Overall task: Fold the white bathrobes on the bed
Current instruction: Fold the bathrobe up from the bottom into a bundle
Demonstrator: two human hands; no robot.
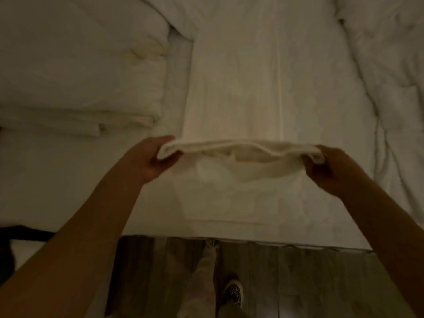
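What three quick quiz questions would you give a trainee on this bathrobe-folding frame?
1. True or false: the left hand and the right hand each grip the raised near edge of the bathrobe.
2. Where is the folded white pile? A: on the person's left of the bathrobe. B: on the floor. C: on top of the bathrobe.
3. Fill in: the far part of the bathrobe lies stretched out flat on the ___.
Key: 1 true; 2 A; 3 bed.

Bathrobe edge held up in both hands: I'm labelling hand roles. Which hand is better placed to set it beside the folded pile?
Probably left. The left hand grips the bathrobe corner on the side nearest the folded pile; the right hand is farther away.
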